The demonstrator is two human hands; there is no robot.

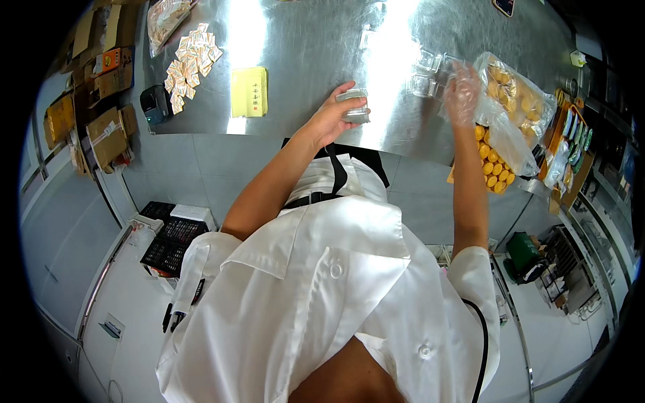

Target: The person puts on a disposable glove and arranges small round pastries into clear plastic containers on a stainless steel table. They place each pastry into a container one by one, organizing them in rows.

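My bare left hand point(330, 115) grips a small stack of clear plastic trays point(357, 107) just above the steel table's front edge. On the right, my right hand point(462, 95) wears a thin transparent glove and is blurred; whether its fingers hold anything cannot be told. Several clear plastic trays point(422, 84) stand on the table just left of it. Close by on its other side lies a clear bag point(521, 103) of round yellow pastries. More golden pastries point(495, 166) sit in rows below the bag, partly covered by its plastic.
A stack of yellow paper slips with writing point(249, 93) lies on the steel table point(307, 55). Left of it are a pile of small printed packets point(194, 60), a filled plastic bag point(167, 20) and a black device point(155, 104). Cardboard boxes point(106, 136) line the left side.
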